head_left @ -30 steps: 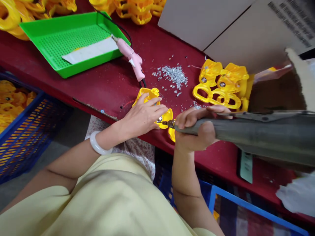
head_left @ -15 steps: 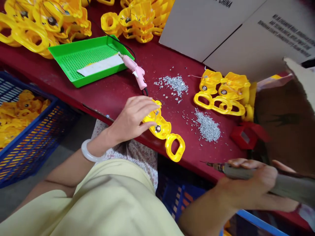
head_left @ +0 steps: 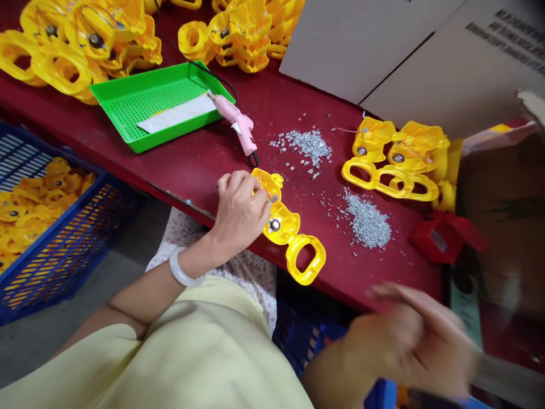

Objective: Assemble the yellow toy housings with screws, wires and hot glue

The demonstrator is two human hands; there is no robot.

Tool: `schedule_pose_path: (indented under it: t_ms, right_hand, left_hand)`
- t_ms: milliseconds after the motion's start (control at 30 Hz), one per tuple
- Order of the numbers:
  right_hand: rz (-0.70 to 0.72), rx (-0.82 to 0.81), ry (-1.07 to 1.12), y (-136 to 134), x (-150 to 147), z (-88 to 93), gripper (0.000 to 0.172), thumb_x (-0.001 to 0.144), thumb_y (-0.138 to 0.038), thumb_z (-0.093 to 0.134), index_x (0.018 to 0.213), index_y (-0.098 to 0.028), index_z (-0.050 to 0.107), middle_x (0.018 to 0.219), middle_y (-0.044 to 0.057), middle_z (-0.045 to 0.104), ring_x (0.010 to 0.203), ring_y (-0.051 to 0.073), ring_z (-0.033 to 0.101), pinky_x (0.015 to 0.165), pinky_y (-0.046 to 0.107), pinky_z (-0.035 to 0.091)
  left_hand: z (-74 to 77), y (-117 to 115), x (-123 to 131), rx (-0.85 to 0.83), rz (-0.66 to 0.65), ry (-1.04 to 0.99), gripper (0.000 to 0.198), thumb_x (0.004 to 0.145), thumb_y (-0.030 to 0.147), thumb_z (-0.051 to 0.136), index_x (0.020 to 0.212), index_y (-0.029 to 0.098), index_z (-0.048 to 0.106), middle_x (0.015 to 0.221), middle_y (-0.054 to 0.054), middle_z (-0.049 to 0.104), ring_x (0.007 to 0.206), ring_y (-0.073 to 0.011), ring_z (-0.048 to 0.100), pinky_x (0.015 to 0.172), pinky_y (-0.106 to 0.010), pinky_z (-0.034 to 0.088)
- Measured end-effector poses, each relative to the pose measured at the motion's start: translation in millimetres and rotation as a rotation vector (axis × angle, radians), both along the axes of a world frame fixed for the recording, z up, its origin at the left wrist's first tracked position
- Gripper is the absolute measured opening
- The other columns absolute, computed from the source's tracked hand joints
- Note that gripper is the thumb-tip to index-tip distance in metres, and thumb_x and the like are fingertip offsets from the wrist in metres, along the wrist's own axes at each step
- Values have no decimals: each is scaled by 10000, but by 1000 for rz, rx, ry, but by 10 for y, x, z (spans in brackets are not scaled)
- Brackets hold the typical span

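Note:
My left hand (head_left: 240,213) rests on a yellow moulded plastic part (head_left: 283,236), which has a round metal button and an oval loop. Its thumb and fingertips pinch a small silver screw (head_left: 272,199) at the part's upper end. My right hand (head_left: 409,341) is blurred by motion, off the table's front edge at the lower right. A grey tool body (head_left: 511,380) shows blurred beneath it, and I cannot tell whether the hand grips it.
Two piles of small silver screws (head_left: 366,221) lie on the dark red table (head_left: 204,153). Nearby are a pink glue gun (head_left: 238,128), a green perforated tray (head_left: 123,113), stacked yellow parts (head_left: 392,159), a red object (head_left: 443,238), cardboard sheets (head_left: 383,51), and a blue basket (head_left: 51,250) of yellow parts.
My right hand has moved away from the yellow part toward the lower right, and it now shows blurred. The part's oval loop is uncovered, and my left hand has shifted along the part.

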State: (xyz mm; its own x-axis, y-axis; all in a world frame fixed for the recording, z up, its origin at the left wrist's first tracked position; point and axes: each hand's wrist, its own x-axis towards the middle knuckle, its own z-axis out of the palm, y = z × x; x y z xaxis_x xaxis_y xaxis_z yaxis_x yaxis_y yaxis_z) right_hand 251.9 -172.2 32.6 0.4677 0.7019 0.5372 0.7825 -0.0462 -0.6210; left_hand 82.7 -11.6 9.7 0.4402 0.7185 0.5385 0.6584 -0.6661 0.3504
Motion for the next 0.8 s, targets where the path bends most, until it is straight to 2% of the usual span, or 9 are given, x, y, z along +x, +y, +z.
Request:
schedule_pose_path:
  t_ms: [67, 200, 333, 533, 633, 700, 800]
  right_hand:
    - [65, -19, -78, 190, -105, -42, 174, 883, -292, 584, 1041, -284, 655, 944, 39, 661, 855, 214, 639, 763, 422, 562]
    - [310, -168, -139, 712, -140, -46, 219, 891, -260, 580, 1097, -210, 638, 947, 50, 657, 726, 120, 625, 676, 271, 547]
    - [395, -247, -91, 1057, -141, -41, 228, 893, -307, 588, 1077, -192, 660, 793, 10, 651, 652, 105, 590, 648, 245, 495]
    - [429, -443, -47, 1252, -204, -51, 145, 880, -303, 593, 886, -211, 704, 779, 7, 724, 649, 130, 635, 623, 252, 435]
    - [450, -417, -6, 1291, -208, -42, 119, 863, -258, 600, 846, -203, 704, 728, 2, 718, 618, 127, 636, 614, 249, 440]
    - [481, -362, 39, 1301, -205, -34, 96, 848, -230, 610, 840, -200, 701, 752, 2, 726, 624, 124, 640, 622, 250, 461]
    - [502, -298, 60, 1306, -207, -29, 71, 832, -217, 621, 845, -204, 690, 799, 3, 732, 660, 129, 650, 655, 265, 499]
  left_hand:
    - [-18, -14, -24, -4, -14, -74, 82, 865, 198, 615, 800, 160, 649, 958, -72, 643, 1011, -257, 538, 905, -450, 380]
    - [-56, -22, -102, -36, -57, -190, 79, 887, 206, 618, 820, 180, 651, 981, -51, 661, 1058, -238, 543, 923, -427, 389]
    - [-111, 7, -156, -32, -113, -243, 98, 892, 251, 637, 818, 198, 673, 962, -33, 681, 1069, -228, 549, 927, -420, 399]
    - [-172, 62, -190, -19, -156, -254, 105, 895, 246, 633, 812, 192, 669, 946, -31, 695, 1061, -215, 564, 944, -417, 417]
    - [-177, 67, -200, -3, -155, -236, 87, 901, 204, 607, 825, 186, 645, 949, -37, 688, 1066, -215, 570, 963, -424, 419]
    - [-171, 56, -200, 16, -104, -219, 58, 898, 173, 581, 887, 179, 638, 1008, -68, 675, 1106, -230, 556, 978, -432, 422]
    - [-140, 24, -193, 99, -9, -180, 179, 892, 150, 543, 1053, 171, 618, 1182, -135, 619, 1209, -268, 499, 1009, -455, 417]
